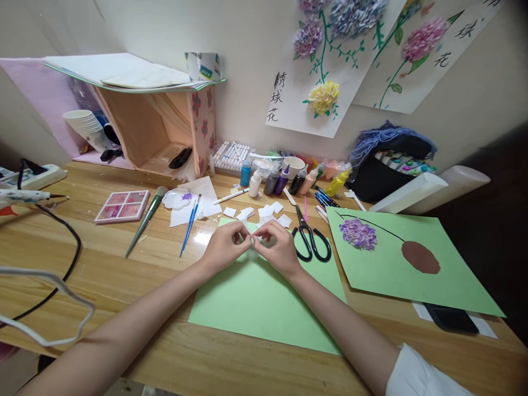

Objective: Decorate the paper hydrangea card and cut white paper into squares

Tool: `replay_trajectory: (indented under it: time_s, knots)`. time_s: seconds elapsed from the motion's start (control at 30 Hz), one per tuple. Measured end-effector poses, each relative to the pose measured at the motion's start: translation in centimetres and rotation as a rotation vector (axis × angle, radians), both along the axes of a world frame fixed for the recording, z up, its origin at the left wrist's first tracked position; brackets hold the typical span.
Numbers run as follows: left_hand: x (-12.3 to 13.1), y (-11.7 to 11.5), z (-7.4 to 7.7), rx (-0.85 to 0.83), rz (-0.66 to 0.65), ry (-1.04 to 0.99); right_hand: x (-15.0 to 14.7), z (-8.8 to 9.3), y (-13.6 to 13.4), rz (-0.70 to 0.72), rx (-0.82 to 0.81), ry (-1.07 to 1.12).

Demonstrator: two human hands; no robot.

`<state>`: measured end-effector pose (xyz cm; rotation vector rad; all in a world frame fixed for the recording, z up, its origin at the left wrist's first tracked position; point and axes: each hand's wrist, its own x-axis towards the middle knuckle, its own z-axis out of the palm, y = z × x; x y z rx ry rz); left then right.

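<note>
My left hand point(229, 242) and my right hand point(277, 247) meet over the upper part of a green sheet point(264, 302). Both are closed, thumbs and forefingers pinched together around a small white paper piece point(252, 236), mostly hidden by the fingertips. Several cut white paper pieces point(266, 212) lie just beyond the hands. Black-handled scissors point(306, 234) rest on the sheet's upper right, beside my right hand, points facing away. Farther right, a second green sheet point(383, 275) carries a purple paper flower point(358, 234), a drawn black line and a brown oval.
Paint bottles point(270, 181) stand along the back. At left are blue brushes point(190, 225), a green brush point(146, 220), a pink palette point(122, 207), a glue gun point(28, 196) and cables. An open box point(202, 126) stands behind; flower pictures hang on the wall.
</note>
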<state>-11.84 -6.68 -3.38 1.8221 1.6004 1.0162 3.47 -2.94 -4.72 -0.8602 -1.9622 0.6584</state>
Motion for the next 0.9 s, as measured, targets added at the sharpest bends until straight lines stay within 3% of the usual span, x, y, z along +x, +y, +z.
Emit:
replay_trajectory:
  time_s: [0.3, 0.7, 0.9]
  knots:
    - [0.09, 0.09, 0.04, 0.0, 0.011, -0.023, 0.06, 0.14, 0.01, -0.06, -0.005, 0.015]
    - [0.03, -0.04, 0.08, 0.003, 0.004, -0.042, 0.05, 0.07, -0.12, -0.01, 0.026, 0.011]
    - [0.01, -0.03, 0.21, -0.013, 0.007, -0.024, 0.11, 0.1, 0.05, -0.083, -0.007, 0.024]
